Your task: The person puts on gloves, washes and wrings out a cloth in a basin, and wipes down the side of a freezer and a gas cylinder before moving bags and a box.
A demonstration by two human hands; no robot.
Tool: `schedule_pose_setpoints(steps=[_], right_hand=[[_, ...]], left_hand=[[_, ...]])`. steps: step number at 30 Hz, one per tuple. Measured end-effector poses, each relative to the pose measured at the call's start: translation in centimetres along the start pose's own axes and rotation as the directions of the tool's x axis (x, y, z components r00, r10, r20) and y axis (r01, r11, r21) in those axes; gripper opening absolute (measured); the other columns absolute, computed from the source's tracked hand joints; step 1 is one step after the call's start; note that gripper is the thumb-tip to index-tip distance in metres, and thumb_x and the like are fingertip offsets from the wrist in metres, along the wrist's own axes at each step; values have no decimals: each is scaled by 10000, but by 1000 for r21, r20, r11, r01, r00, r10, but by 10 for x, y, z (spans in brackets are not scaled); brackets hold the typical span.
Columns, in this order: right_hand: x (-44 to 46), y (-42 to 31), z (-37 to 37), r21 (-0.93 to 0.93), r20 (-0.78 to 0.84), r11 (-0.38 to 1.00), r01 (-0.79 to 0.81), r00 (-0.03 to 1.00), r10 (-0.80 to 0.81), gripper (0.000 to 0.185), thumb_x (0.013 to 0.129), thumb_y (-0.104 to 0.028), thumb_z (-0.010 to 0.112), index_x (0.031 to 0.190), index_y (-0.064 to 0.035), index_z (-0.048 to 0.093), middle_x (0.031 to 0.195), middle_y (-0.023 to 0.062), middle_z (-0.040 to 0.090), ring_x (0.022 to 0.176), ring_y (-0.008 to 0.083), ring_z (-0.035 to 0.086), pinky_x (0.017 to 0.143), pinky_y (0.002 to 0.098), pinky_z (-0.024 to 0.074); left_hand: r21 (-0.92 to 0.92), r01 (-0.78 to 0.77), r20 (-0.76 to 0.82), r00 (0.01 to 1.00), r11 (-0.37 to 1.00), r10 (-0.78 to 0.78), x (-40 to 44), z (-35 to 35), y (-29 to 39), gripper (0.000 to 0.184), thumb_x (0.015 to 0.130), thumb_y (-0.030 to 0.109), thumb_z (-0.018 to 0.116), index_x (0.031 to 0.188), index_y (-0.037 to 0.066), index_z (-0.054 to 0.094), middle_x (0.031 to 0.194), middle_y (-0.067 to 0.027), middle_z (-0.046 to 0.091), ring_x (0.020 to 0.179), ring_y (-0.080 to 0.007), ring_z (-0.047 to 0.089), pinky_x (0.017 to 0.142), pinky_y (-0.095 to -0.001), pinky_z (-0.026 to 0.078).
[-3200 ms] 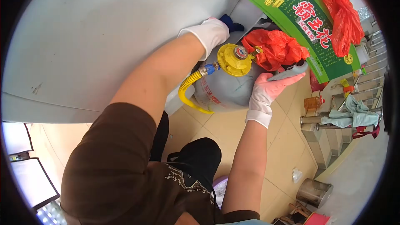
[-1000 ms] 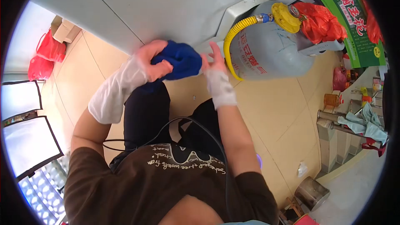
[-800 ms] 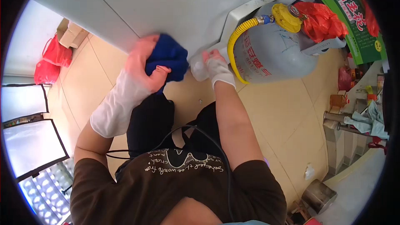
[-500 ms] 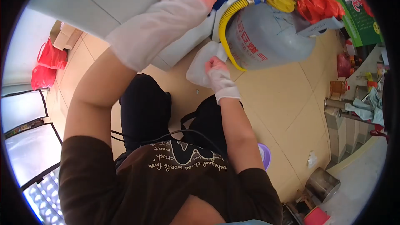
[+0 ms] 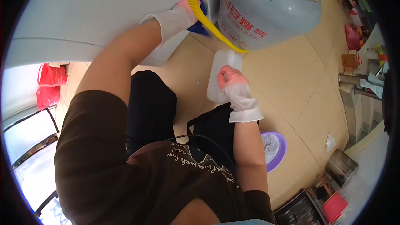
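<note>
My left hand [image 5: 183,11], in a pink and white rubber glove, reaches forward to the side of a white cabinet [image 5: 104,10]. It is closed on a dark blue cloth [image 5: 198,28], partly hidden behind a yellow corrugated hose [image 5: 194,0]. Lower and to the right, my right hand [image 5: 233,80] wears a matching glove. Its fingers are wrapped round the edge of a translucent plastic container [image 5: 215,77], held tilted above the tiled floor. Just beyond the container stands a grey gas cylinder [image 5: 271,16] with red lettering.
A purple basin [image 5: 284,152] with whitish foamy content sits on the floor by my right elbow. Red bags [image 5: 51,75] are at the far left. A metal pot [image 5: 341,167], a pink container [image 5: 334,206] and a shelf with various goods line the right side.
My left hand has moved down and slightly left along the cabinet with the blue cloth. My right hand and the container shifted right and down. The view has moved closer to the cylinder.
</note>
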State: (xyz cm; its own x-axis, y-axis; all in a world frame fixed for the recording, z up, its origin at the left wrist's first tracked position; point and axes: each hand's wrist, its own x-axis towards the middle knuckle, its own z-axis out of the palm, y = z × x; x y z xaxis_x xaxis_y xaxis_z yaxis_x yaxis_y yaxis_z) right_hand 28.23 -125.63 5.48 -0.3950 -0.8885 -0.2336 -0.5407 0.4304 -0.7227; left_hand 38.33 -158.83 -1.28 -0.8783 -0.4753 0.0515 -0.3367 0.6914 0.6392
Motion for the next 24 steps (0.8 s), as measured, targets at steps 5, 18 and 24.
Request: schedule_pose_setpoints(steps=[5,18,24], right_hand=[[2,-1,-1,-4,-10,1000,25,1000,-25,162,802,-213,638,933,-121,614,878,145,653,806,354,625,709,414,494],[31,-29,22,94,49,993,77,995,-82,158,801,-200,634,942,-133,611,873,144,650,791,356,620,691,427,490],[24,-14,15,130,12,988,83,996,-85,163,800,-210,639,940,-129,615,894,164,660,813,366,623,700,438,488]], left_hand=[[818,-286,557,609,498,-565,-76,54,6,296,871,245,488,1022,137,718,1114,-122,676,1007,-285,655,817,-432,524],[713,62,148,960,699,-237,-5,-17,54,256,824,228,569,1024,79,627,987,-153,636,900,-342,624,797,-410,529],[849,-165,472,664,502,-579,-96,99,-35,339,872,288,512,1127,122,661,1225,-90,616,1161,-253,564,937,-373,468]])
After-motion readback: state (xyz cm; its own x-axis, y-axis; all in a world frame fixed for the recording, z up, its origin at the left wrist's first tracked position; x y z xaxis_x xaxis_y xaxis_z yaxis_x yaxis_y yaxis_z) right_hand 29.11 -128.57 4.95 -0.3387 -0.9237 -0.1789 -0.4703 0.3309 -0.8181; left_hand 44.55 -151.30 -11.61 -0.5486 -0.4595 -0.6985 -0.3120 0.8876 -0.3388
